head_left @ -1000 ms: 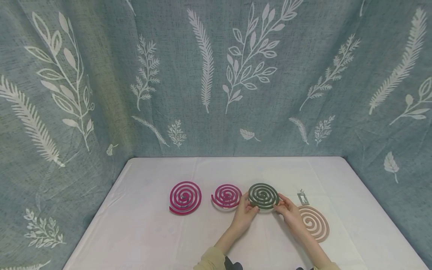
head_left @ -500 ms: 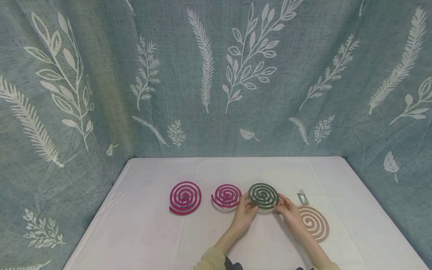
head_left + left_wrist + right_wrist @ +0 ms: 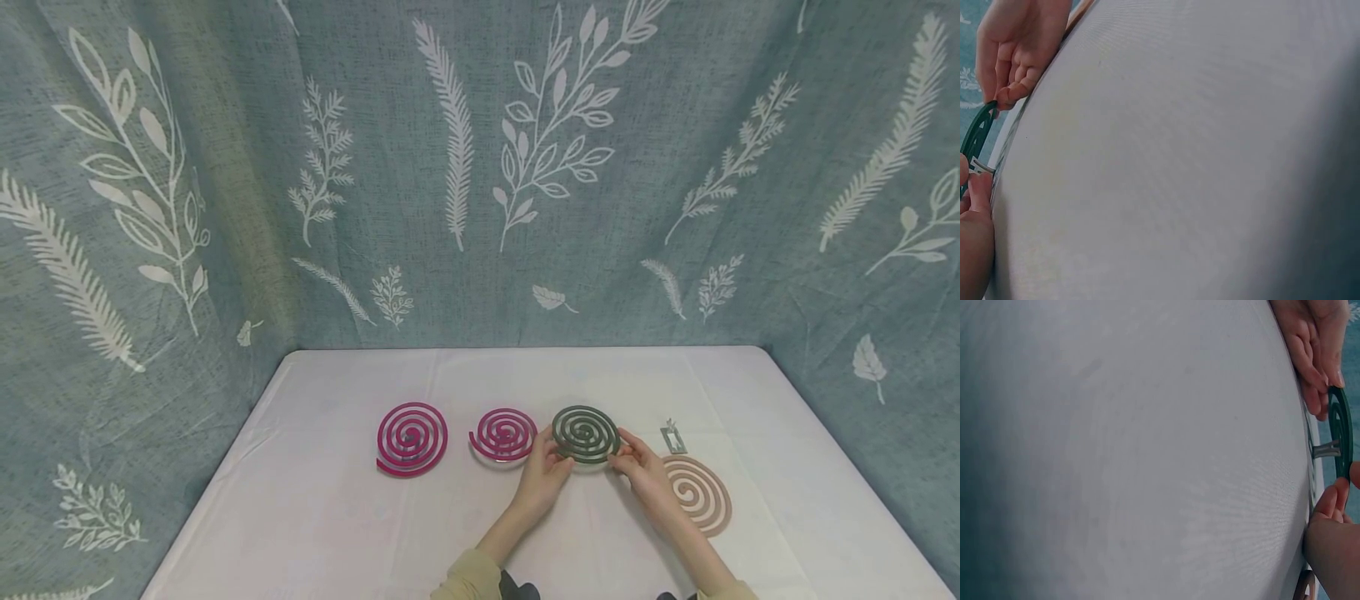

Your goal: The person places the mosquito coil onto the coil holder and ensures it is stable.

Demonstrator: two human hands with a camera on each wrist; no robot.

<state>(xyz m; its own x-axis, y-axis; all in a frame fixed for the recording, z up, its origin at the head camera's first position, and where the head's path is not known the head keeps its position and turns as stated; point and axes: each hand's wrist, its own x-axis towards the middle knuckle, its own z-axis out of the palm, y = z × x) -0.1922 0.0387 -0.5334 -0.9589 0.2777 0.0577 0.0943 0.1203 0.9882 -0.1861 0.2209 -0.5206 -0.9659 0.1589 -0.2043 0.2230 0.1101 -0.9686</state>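
Observation:
Both hands hold a green mosquito coil (image 3: 585,434) level over the table. My left hand (image 3: 542,482) pinches its left edge, thumb near the front rim. At the right edge my right hand (image 3: 645,473) pinches the rim between thumb and fingers. Beneath the green coil, in the right wrist view, a small metal coil stand (image 3: 1325,450) reaches up from the tabletop to it. Left of it sits a tilted pink mosquito coil (image 3: 506,433), close by my left hand. My right forearm partly covers a brown mosquito coil (image 3: 727,502) lying on the table.
Another pink coil (image 3: 412,437) stands farther left, with metal showing through its middle. A flat metal stand (image 3: 665,442) with a raised tip lies behind the brown coil. The white-covered table (image 3: 315,500) backs onto a blue-green leaf-patterned curtain (image 3: 375,167).

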